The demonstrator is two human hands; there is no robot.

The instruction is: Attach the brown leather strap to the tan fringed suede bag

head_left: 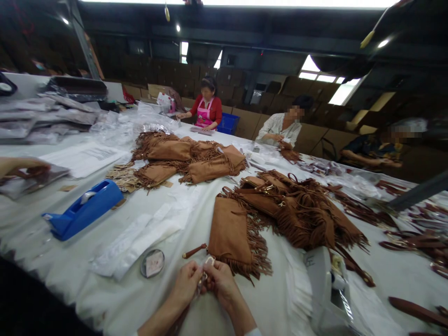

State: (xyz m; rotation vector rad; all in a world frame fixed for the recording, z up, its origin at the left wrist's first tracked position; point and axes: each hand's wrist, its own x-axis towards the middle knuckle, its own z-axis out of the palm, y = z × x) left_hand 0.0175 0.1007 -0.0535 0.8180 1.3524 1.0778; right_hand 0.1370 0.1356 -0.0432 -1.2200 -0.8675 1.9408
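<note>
Both my hands are closed close together at the table's front edge. My left hand [188, 283] pinches a small metal clasp [202, 278] on a brown strap [180, 321], which hangs down below the wrists. The fingers of my right hand [221, 281] are pressed round the same clasp from the other side, and a small whitish loop [210, 261] sticks up from them. Just beyond lies a brown fringed bag [229, 228], flat, with a short zip pull [194, 251] pointing left towards my hands. The fingers partly hide the clasp.
A blue tape dispenser [86, 207] and a small round dish [152, 263] are on the left; a grey tape dispenser [324, 291] is on the right. Piles of fringed bags [206, 168], loose straps [413, 240] and plastic packaging cover the table. Several people sit around it; another person's hand [26, 168] reaches in from the left.
</note>
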